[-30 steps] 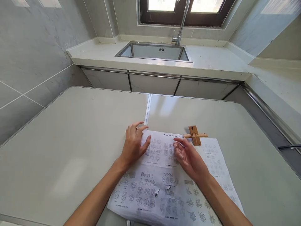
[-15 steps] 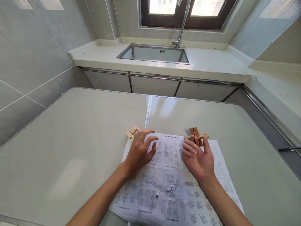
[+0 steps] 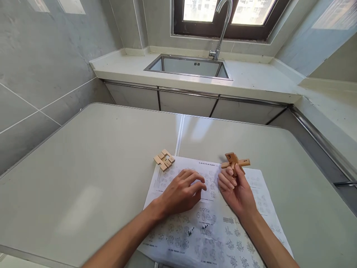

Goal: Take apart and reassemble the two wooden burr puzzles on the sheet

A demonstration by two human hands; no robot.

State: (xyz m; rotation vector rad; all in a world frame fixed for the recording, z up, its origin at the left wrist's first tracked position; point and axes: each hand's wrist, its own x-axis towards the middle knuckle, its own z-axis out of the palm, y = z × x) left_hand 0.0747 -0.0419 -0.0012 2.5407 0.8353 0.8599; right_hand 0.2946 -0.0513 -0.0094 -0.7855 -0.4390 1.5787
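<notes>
Between the thumb and fingers of my right hand (image 3: 237, 190) is a wooden interlocking puzzle (image 3: 232, 162), its crossed bars marked with black numbers. The fingertips cover its lower part. My left hand (image 3: 185, 190) is over the printed sheet (image 3: 203, 212), fingers bent and apart, with nothing in it. Up and to the left of that hand, loose notched wooden pieces (image 3: 164, 160) lie together at the sheet's top left corner. Rows of small line drawings cover the sheet, which is creased and has small torn holes near its middle.
Under the sheet is a pale folding table (image 3: 97, 160) with a seam down its middle. Behind it stand a white counter (image 3: 253, 74), a steel sink (image 3: 186, 65) and a tap (image 3: 223, 29) below a window. A grey tiled wall (image 3: 55, 56) borders the left side.
My left hand has moved right and slightly down, away from the notched pieces, which are now uncovered. My right thumb has closed onto the puzzle. The view has shifted slightly.
</notes>
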